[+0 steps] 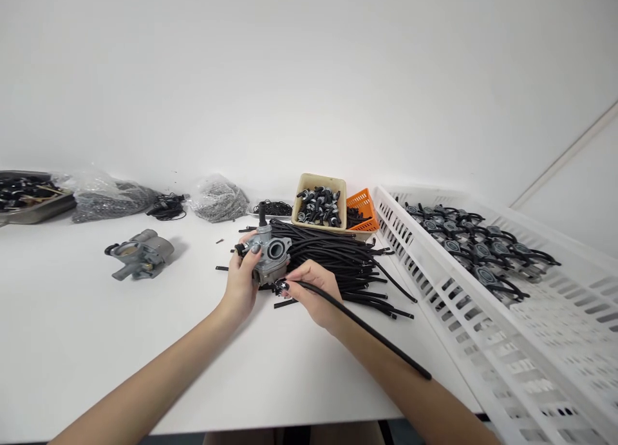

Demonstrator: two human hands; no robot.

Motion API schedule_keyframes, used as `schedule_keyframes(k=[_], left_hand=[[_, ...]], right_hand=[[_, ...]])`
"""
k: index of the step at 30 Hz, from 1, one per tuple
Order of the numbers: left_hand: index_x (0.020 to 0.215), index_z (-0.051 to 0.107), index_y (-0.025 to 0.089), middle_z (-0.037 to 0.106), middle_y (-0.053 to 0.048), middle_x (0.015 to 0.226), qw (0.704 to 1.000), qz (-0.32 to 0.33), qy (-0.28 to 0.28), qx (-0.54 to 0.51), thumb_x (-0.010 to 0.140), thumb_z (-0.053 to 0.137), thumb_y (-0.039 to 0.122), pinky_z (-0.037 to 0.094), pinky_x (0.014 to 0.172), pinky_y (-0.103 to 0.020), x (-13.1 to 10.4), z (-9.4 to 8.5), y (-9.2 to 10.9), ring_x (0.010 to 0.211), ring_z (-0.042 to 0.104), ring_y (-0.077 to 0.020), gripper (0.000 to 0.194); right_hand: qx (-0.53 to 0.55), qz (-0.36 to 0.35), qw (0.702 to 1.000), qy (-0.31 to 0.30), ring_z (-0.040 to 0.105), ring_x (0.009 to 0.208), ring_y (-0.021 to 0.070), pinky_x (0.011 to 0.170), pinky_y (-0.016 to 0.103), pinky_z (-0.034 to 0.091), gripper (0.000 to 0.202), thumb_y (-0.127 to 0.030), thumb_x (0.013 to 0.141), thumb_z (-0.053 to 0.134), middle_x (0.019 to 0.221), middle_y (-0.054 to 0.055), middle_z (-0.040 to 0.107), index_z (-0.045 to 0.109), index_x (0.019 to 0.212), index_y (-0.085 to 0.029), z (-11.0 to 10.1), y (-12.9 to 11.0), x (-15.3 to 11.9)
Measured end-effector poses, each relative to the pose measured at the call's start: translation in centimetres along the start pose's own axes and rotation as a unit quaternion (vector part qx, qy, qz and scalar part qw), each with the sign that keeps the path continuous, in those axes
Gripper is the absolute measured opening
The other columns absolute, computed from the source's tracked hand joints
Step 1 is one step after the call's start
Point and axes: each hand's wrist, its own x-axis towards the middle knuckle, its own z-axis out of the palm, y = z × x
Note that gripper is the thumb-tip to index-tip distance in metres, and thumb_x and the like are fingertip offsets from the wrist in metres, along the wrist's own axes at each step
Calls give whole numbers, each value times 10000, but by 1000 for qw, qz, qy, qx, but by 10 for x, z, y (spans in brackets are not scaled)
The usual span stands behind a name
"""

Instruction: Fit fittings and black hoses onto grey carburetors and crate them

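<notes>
My left hand [244, 274] is closed round the left side of a grey metal carburetor [270, 255], holding it above the table. A short black tube stands up from its top. With thumb and fingers pinched, my right hand [313, 290] grips one end of a long black hose [371, 332] at the carburetor's lower right. The rest of that hose runs down over my right forearm. Whether the hose end touches the metal is hidden by my fingers. Behind my hands lies a pile of black hoses [352, 261].
Another carburetor [140, 253] lies at the left. A beige bin [300, 200], an orange basket [369, 207], plastic bags [219, 197] and a metal tray [53, 207] line the wall. A white crate [463, 313] with several carburetors fills the right.
</notes>
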Motion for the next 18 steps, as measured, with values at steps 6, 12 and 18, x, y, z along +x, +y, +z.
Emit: schedule_keyframes(k=[6,12,18], left_hand=[[1113,600,226,728,-70,954,997,-64,-47,-23,606,758,623,584,680,-371,-6,8,0,899,707,-312,663],[993,628,214,732,-73,938,995,-75,-62,-23,593,755,641,586,698,-367,-6,8,-6,954,692,-314,599],[1046,638,238,734,-57,941,993,-99,-62,-14,590,764,633,581,652,-346,-6,6,-5,901,702,-290,616]], right_hand=[[28,-65,993,92,491,530,102,536,230,419,575,-318,512,923,576,-110,539,437,813,-254,-2,3,10],[26,-74,988,132,470,624,105,564,226,398,658,-347,468,948,683,-96,481,418,847,-252,2,8,9],[-34,-76,976,203,502,711,127,647,257,401,727,-370,552,928,800,-66,556,368,1004,-266,6,6,1]])
